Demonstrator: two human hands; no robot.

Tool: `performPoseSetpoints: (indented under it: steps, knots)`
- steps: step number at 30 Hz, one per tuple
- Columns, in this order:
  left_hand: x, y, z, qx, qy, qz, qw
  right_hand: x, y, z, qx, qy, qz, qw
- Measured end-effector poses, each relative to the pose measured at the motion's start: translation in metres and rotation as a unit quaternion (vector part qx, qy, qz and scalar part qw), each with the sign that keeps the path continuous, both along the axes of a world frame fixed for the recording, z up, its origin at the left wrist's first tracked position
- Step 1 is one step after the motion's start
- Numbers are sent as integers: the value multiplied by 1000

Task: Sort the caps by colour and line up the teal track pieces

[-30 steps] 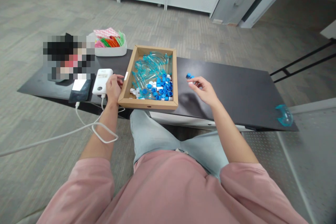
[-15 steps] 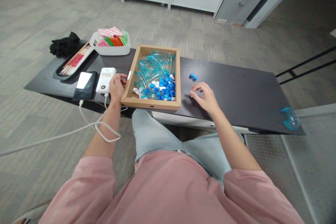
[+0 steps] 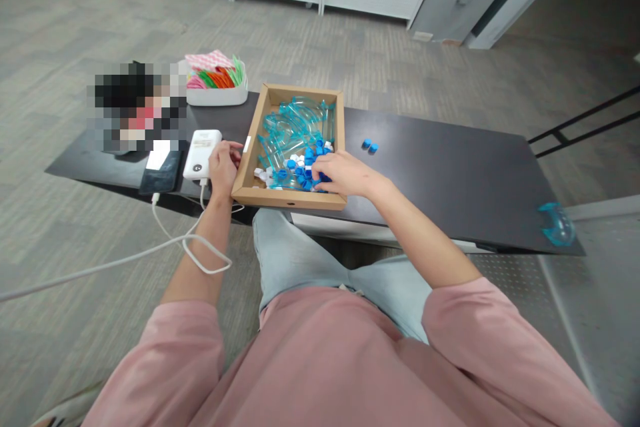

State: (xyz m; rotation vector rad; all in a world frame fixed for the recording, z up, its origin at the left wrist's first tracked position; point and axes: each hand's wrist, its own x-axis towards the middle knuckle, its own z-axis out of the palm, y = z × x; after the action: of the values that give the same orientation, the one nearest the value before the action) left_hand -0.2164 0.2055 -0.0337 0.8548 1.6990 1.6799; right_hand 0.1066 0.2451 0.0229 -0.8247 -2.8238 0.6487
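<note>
Our right hand (image 3: 340, 172) is no longer above the bench (image 3: 440, 180) just beside the cardboard box (image 3: 293, 198), where we see it half a second earlier; it now reaches over the box's right wall into the near right part. The two blue caps (image 3: 370, 146) on the bench stay side by side, to the right of the box, and our left hand (image 3: 223, 163) keeps its place. Our right forearm slants inward, palm down, with the fingers bent and partly spread down among the loose blue caps (image 3: 308, 155); we cannot tell whether they have hold of one. Our left hand is half curled between the white power bank (image 3: 203, 153) and the box, fingers at its left wall, and we cannot tell whether it grips that wall
</note>
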Motion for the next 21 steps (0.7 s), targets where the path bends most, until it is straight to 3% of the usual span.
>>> performPoseSetpoints:
  steps: [5, 9, 13, 17, 21]
  knots:
    - [-2, -1, -1, -6, 14, 0, 1000, 38, 5, -9, -115, 185, -65, 974]
    - [-2, -2, -1, -4, 18, 2, 1000, 85, 18, -20, -117, 284, -177, 935]
    - [-1, -2, -1, 2, 17, 3, 1000, 133, 37, -44, -136, 336, -308, 879]
    - [-2, -1, 0, -5, 27, 6, 1000, 161, 54, -70, -103, 360, -395, 839]
    - [-3, -1, 1, -12, 30, 13, 999, 169, 60, -85, -40, 288, -437, 851]
